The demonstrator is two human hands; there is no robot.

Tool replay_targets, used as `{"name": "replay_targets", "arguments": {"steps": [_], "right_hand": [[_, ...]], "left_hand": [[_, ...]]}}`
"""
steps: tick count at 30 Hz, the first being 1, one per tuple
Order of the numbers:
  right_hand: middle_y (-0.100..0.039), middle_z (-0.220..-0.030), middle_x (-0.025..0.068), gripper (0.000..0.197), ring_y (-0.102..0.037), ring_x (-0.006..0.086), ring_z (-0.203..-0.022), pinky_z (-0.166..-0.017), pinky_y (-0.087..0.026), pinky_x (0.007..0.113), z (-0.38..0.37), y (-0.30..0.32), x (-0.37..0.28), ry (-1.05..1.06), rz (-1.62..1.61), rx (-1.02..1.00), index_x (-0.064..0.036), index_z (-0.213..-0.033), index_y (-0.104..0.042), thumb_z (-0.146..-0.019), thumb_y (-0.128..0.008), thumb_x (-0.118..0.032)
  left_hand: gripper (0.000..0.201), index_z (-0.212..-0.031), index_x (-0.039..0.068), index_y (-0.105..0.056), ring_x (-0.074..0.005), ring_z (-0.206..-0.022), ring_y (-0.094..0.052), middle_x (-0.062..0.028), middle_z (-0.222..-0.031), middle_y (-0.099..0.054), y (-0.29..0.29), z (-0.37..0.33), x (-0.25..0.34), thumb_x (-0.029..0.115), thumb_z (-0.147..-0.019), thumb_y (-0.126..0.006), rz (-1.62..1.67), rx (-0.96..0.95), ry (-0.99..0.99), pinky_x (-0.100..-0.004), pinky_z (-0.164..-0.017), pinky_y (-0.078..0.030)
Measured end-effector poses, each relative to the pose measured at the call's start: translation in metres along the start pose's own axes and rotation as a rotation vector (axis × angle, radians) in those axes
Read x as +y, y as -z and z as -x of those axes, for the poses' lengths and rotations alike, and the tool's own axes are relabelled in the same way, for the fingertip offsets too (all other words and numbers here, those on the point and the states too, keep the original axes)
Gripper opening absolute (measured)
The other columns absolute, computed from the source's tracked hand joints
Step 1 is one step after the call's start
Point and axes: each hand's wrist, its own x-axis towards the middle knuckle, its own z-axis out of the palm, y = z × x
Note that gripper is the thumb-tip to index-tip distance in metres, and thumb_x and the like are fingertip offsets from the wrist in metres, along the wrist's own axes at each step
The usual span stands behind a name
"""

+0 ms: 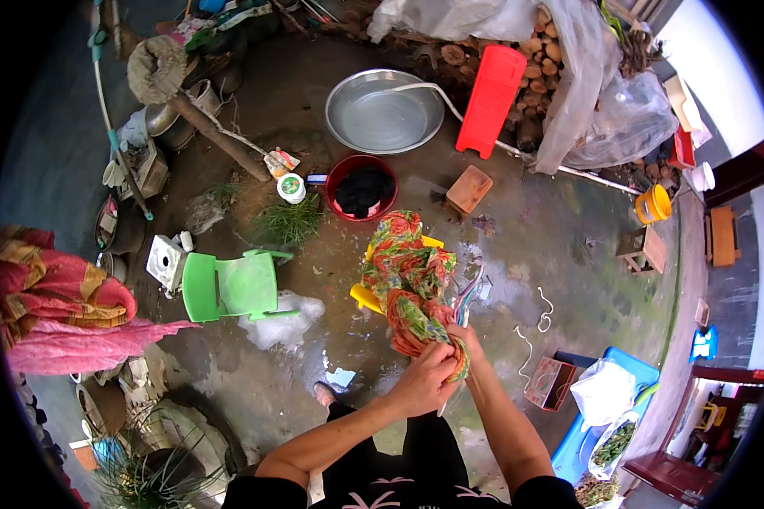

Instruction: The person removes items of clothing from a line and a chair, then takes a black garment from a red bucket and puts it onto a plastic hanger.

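Observation:
A bunched floral cloth [412, 276] in red, green and yellow stretches away from my hands. Its far part lies over a yellow plastic piece of furniture [365, 298], mostly hidden beneath it. My left hand [423, 378] is closed round the near end of the cloth. Right beside it, my right hand [469, 349] grips the same end, its fingers partly hidden by the fabric. Beyond the cloth stands a dark red basin [334, 202] with black clothing [364, 190] in it.
A metal basin [385, 146] and a red washboard [490, 102] stand at the back. To the left is a green chair [246, 287] near foam [290, 327] on the wet ground. A small wooden stool [469, 188] and a blue table [577, 441] are on the right.

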Motion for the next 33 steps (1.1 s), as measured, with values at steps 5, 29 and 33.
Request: {"name": "replay_targets", "arguments": {"steps": [5, 29, 33], "right_hand": [[-0.059, -0.087, 0.0068, 0.026, -0.059, 0.0151, -0.082, -0.075, -0.047, 0.026, 0.039, -0.021, -0.039, 0.05, 0.288, 0.081, 0.0014, -0.095, -0.056, -0.07, -0.048, 0.003], [-0.052, -0.072, 0.0071, 0.017, -0.053, 0.0197, -0.069, -0.064, -0.05, 0.039, 0.209, -0.05, -0.181, 0.655, 0.426, -0.272, -0.0019, -0.083, -0.047, -0.069, -0.056, 0.0], [-0.06, -0.079, 0.0111, 0.042, -0.059, 0.0199, -0.053, -0.05, -0.051, 0.029, 0.204, -0.087, -0.177, 0.836, 0.55, -0.038, 0.0058, -0.11, -0.048, -0.072, -0.062, 0.0]], "left_hand": [[0.034, -0.105, 0.001, -0.051, -0.0209, -0.091, -0.053, -0.0104, -0.099, -0.048, 0.029, 0.037, 0.007, 0.005, -0.074, -0.064, 0.215, 0.071, 0.154, -0.0326, -0.076, -0.046], [0.017, -0.083, 0.001, -0.056, -0.0141, -0.074, -0.053, -0.0062, -0.076, -0.057, 0.021, -0.057, -0.135, -0.003, -0.067, -0.059, 0.482, 0.484, 0.381, -0.0288, -0.065, -0.044], [0.008, -0.073, 0.005, -0.052, -0.0055, -0.066, -0.048, 0.0028, -0.068, -0.052, 0.103, -0.082, -0.038, -0.003, -0.072, -0.054, 0.476, 0.53, 0.205, -0.0224, -0.058, -0.04]]}}
